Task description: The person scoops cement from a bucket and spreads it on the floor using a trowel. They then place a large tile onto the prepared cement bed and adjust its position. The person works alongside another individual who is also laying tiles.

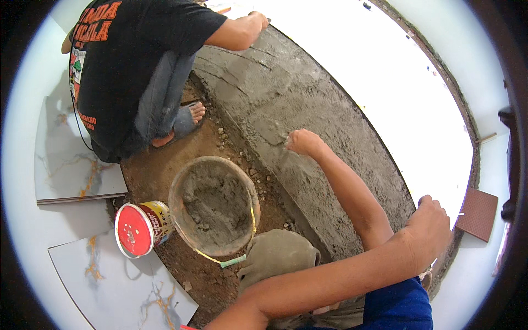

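Mortar bed (308, 115): grey, wet, rough and ridged; a broad band running from upper centre to lower right of the frame.
Trowel (287, 144): small, mostly hidden, at frame centre, touching the mortar.

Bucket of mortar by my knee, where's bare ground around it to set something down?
The brown dirt between the bucket, the co-worker's sandalled foot and the marble tile is free. So is the dirt below the bucket beside the lower tile. It is crowded on the left, where the red-lidded can touches the bucket, and toward the wet mortar bed.
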Action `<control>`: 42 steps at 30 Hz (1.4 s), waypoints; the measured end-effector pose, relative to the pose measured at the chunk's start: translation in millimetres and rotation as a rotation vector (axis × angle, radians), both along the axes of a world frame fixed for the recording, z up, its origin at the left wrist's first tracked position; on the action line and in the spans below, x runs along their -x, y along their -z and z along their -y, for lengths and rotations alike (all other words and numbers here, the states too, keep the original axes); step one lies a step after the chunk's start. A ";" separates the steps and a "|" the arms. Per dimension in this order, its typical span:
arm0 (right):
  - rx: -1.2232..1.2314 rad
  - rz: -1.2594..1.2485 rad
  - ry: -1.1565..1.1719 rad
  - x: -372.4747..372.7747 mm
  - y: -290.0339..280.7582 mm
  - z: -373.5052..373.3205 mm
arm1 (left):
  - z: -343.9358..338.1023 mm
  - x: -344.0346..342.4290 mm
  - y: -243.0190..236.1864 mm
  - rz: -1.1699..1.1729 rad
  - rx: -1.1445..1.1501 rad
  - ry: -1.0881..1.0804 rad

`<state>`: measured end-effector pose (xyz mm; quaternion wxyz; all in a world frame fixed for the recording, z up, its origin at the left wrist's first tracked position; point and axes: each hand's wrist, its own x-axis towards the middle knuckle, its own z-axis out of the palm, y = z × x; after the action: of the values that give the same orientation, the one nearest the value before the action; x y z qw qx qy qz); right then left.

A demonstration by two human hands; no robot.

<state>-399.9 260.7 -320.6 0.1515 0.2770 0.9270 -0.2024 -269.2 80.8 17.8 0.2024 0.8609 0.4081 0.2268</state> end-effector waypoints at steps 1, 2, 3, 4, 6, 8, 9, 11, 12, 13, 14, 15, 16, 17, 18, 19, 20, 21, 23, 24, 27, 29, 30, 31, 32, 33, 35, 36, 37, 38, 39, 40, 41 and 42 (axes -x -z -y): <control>-0.020 -0.012 0.005 -7.0 0.2 0.8 | 0.4 -0.9 0.3 -0.018 -0.013 0.015; -0.039 -0.025 0.007 -14.3 -0.5 3.7 | 1.1 -1.6 0.2 -0.013 0.005 0.030; 0.050 -0.023 0.117 -22.2 -1.9 10.2 | 2.2 -1.4 0.3 -0.018 0.013 0.044; 0.139 -0.023 0.224 -31.5 -4.6 19.8 | 2.8 -1.2 -0.2 -0.024 0.001 0.045; 0.210 0.006 0.300 -55.1 -17.9 36.9 | 5.4 1.5 -0.4 -0.044 0.015 0.061; 0.122 0.083 0.326 -89.4 -42.4 43.7 | 6.6 2.5 -1.8 -0.060 0.034 0.080; 0.035 0.159 0.386 -105.8 -55.4 43.0 | 6.9 1.8 -2.5 -0.071 0.058 0.093; -0.218 0.042 0.445 -142.9 -81.2 40.3 | 7.6 -1.5 -3.1 -0.075 0.070 0.102; -0.372 -0.085 0.444 -156.5 -88.1 42.5 | 8.2 -5.3 -4.1 -0.069 0.060 0.097; -0.418 -0.138 0.450 -165.3 -92.3 43.9 | 8.6 -8.6 -3.6 -0.061 0.028 0.079; -0.496 -0.237 0.439 -172.1 -95.4 46.8 | 9.9 -12.2 -2.2 -0.070 0.033 0.055; -0.460 -0.163 0.400 -174.3 -96.8 51.1 | 11.1 -15.5 -1.0 -0.079 0.007 0.026; -0.449 -0.098 0.368 -172.5 -98.3 57.0 | 12.5 -18.7 -0.2 -0.088 -0.022 0.002; -0.431 0.025 0.362 -167.1 -101.9 62.6 | 13.2 -21.1 0.5 -0.115 0.019 -0.029; -0.380 -0.021 0.294 -159.3 -108.1 69.4 | 14.5 -22.7 0.7 -0.115 0.000 -0.031; -0.323 -0.018 0.261 -149.1 -117.7 78.3 | 15.1 -23.9 -0.1 -0.132 -0.021 -0.016; -0.279 0.050 0.252 -133.0 -131.8 83.1 | 15.5 -24.0 -0.4 -0.156 -0.050 -0.012; -0.187 -0.137 0.103 -118.0 -149.1 90.1 | 15.7 -24.2 -2.2 -0.126 -0.070 0.009; -0.069 -0.314 -0.165 -70.6 -180.2 111.3 | 15.8 -22.3 -5.9 -0.049 -0.086 -0.028; -0.038 -0.376 -0.329 -44.9 -193.3 128.0 | 16.9 -21.8 -8.1 -0.021 -0.122 -0.054; -0.313 -0.161 -0.694 25.7 -214.8 185.4 | 18.3 -14.5 -6.5 0.049 -0.146 -0.209; -0.361 0.005 -0.821 56.9 -214.3 221.9 | 19.0 -9.0 -4.9 0.056 -0.165 -0.263; -0.380 0.094 -0.881 66.7 -213.1 235.1 | 17.0 -5.0 -4.0 0.070 -0.171 -0.256; -0.388 0.178 -0.952 71.4 -212.9 242.5 | 16.0 -1.8 -4.4 0.033 -0.136 -0.253; -0.349 0.143 -0.905 71.9 -212.9 245.0 | 13.9 0.6 -6.2 0.090 -0.163 -0.267; -0.293 0.110 -0.876 68.9 -212.4 246.2 | 12.7 2.8 -8.5 0.105 -0.143 -0.291; -0.156 0.191 -0.886 59.5 -212.3 240.0 | 11.5 9.1 -10.9 0.141 -0.137 -0.279; -0.135 0.181 -0.904 54.1 -211.2 237.0 | 12.2 13.5 -10.1 0.162 -0.153 -0.238; -0.126 0.173 -0.907 49.9 -209.2 233.3 | 12.3 18.3 -10.2 0.124 -0.132 -0.167; -0.120 0.165 -0.911 47.1 -206.1 230.3 | 12.7 22.4 -10.7 0.165 -0.156 -0.210; -0.177 0.128 -0.849 48.3 -201.8 228.1 | 12.5 27.3 -10.6 0.140 -0.141 -0.226; -0.222 0.094 -0.789 50.4 -196.3 228.9 | 13.1 30.7 -11.2 0.122 -0.123 -0.262; -0.242 0.059 -0.745 53.2 -190.6 230.6 | 13.3 33.0 -12.3 0.123 -0.113 -0.253; -0.277 0.049 -0.764 58.0 -185.3 231.4 | 13.2 34.0 -13.5 0.121 -0.110 -0.263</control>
<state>-458.0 29.3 -135.3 0.1990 -0.0648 0.9779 0.0021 -303.2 67.6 31.3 0.1476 0.7946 0.4913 0.3248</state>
